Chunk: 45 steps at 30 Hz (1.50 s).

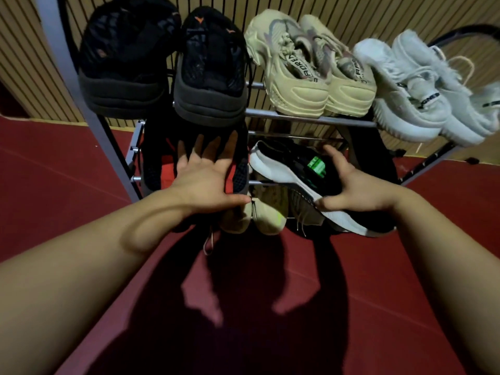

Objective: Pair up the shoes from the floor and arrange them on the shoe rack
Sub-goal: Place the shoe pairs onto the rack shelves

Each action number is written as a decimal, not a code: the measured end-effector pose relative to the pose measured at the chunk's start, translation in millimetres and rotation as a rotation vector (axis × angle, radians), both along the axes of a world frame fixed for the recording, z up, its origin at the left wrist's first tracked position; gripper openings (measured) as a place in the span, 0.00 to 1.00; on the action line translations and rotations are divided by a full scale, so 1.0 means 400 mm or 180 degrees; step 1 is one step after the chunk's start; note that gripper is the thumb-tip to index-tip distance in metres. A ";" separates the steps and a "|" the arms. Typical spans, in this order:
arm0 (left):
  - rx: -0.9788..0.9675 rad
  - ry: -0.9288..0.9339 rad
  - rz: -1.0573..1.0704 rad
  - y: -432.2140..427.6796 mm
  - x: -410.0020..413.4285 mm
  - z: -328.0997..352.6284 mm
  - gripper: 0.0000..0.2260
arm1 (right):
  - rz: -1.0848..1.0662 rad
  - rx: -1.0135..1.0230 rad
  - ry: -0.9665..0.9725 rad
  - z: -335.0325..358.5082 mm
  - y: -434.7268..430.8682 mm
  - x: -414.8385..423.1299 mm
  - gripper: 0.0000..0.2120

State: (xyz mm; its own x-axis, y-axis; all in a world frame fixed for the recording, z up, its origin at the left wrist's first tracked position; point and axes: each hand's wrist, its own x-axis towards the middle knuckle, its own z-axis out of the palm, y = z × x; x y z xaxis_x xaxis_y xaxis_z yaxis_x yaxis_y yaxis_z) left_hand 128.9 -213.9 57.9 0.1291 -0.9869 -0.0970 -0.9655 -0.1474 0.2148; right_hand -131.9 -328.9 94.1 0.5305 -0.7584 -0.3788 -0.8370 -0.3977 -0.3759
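While a black-and-red shoe is pressed flat-fingered by the left hand on the middle tier of the shoe rack, a tilted white-soled black sneaker is gripped beside it by the right hand; levelling it there is judged the next move.

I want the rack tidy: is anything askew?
Yes. The white-soled black shoe lies tipped on its side, slanting over the front bar of the middle shelf, its heel end sticking out in front. The right hand grips it.
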 end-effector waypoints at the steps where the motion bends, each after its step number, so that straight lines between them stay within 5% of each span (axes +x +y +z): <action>1: 0.0015 0.0064 -0.0020 -0.005 -0.004 0.012 0.53 | 0.0161 -0.0046 -0.0035 0.002 0.007 -0.012 0.56; 7: 0.0111 0.0361 -0.0953 -0.070 -0.073 0.073 0.53 | 0.0702 -0.0287 -0.0044 0.022 0.012 -0.059 0.58; 11: -0.0109 -0.0583 -0.1685 -0.108 -0.117 0.059 0.50 | 0.0965 -0.0374 -0.0062 0.039 0.023 -0.076 0.54; 15: -0.0141 0.0121 -0.2022 -0.114 -0.116 0.031 0.48 | 0.1177 -0.0323 -0.0170 0.040 0.026 -0.093 0.54; 20: -0.0197 0.0448 -0.1889 -0.084 -0.149 0.025 0.43 | 0.1657 -0.0549 0.0364 0.014 0.015 -0.091 0.53; 24: -0.0622 0.0343 -0.1458 -0.050 -0.122 0.054 0.43 | 0.1452 -0.0904 -0.0037 0.029 0.005 -0.104 0.50; 29: -0.0657 0.0473 -0.0386 -0.031 -0.135 0.084 0.42 | -0.0538 -0.1208 -0.0267 -0.018 -0.086 -0.153 0.41; 33: -0.0622 0.0615 0.0610 -0.061 -0.167 0.078 0.35 | -0.1657 -0.0931 0.0337 -0.113 -0.121 -0.172 0.32; 39: -0.0718 -0.0309 0.0820 -0.120 -0.250 0.048 0.33 | -0.1431 -0.1218 0.0621 -0.143 -0.101 -0.125 0.27; 45: -0.0512 -0.0004 0.0755 -0.146 -0.277 0.012 0.34 | -0.1228 -0.1092 0.0454 -0.163 -0.022 -0.122 0.24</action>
State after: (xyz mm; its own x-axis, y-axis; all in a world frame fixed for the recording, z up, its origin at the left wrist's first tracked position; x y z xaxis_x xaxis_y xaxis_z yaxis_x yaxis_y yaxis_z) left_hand 18.0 -272.1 62.6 0.3582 -0.9318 0.0586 -0.9084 -0.3334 0.2524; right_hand -180.7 -337.7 29.0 0.1501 -0.9810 -0.1229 -0.9799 -0.1311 -0.1502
